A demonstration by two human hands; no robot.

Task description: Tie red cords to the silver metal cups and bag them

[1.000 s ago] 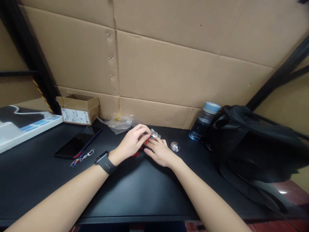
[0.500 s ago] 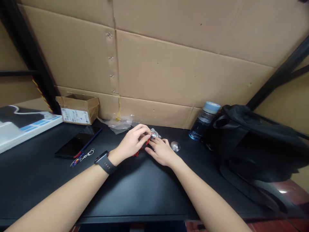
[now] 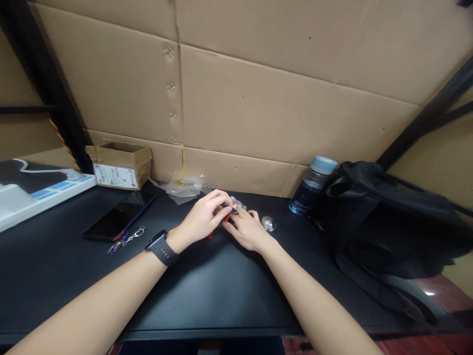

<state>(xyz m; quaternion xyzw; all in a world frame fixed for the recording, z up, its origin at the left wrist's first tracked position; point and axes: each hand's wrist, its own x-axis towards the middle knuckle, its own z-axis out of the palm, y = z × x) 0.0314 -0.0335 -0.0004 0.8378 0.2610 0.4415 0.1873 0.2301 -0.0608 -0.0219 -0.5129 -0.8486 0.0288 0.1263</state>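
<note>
Both my hands meet at the middle of the black desk [image 3: 207, 296]. My left hand [image 3: 201, 217], with a dark watch on its wrist, has its fingers curled and pinched on a small clear-wrapped item with a red cord [image 3: 226, 218]. My right hand [image 3: 247, 229] presses its fingertips against the same small item from the right side. A red bit of the cord shows under my left hand. A clear plastic dome [image 3: 268, 223] lies on the desk just right of my right hand.
A blue-capped water bottle [image 3: 312, 186] and a black backpack [image 3: 391, 222] stand at the right. Crumpled clear plastic [image 3: 185, 187], a cardboard box [image 3: 120, 165], a black phone with a pen [image 3: 120, 217] and keys [image 3: 125, 240] lie at the left. Cardboard lines the wall behind.
My right hand has shifted slightly left and up against the item; my left hand has stayed pinched on it. The view has drifted a little.
</note>
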